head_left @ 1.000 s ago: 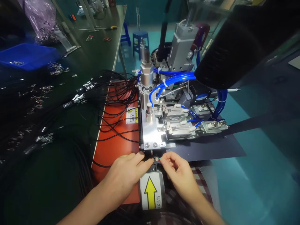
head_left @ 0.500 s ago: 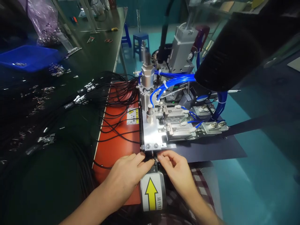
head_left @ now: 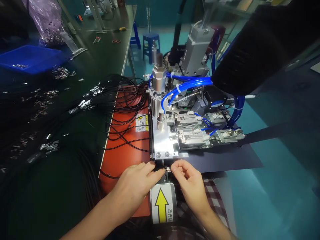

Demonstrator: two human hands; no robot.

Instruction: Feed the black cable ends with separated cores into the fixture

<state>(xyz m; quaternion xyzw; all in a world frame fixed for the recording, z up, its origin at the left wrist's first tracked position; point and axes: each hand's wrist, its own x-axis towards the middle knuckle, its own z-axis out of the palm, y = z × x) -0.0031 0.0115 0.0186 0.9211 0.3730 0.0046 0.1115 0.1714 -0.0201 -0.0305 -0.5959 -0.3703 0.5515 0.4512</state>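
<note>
At the front of the machine [head_left: 163,140], both my hands meet over a narrow black track. My left hand [head_left: 140,180] is closed, thumb and forefinger pinching near the track. A black cable [head_left: 108,175] runs in under it from the left; the pinched part is hidden. My right hand [head_left: 190,176] pinches the right end of a small shiny metal connector [head_left: 168,169], which shows between the two hands' fingertips. A white plate with a yellow arrow [head_left: 162,203] lies just below the track.
Black cables cross the orange panel [head_left: 125,160] to the machine's left side. Metal-ended cable bundles [head_left: 86,104] and a blue tray [head_left: 31,60] lie on the dark table. Blue air hoses [head_left: 190,82] and cylinders rise ahead. A large black tube [head_left: 247,50] hangs at upper right.
My right hand has shifted slightly right, and the metal connector between the fingertips shows more clearly. My left hand stays nearly in place. The view has shifted a little.
</note>
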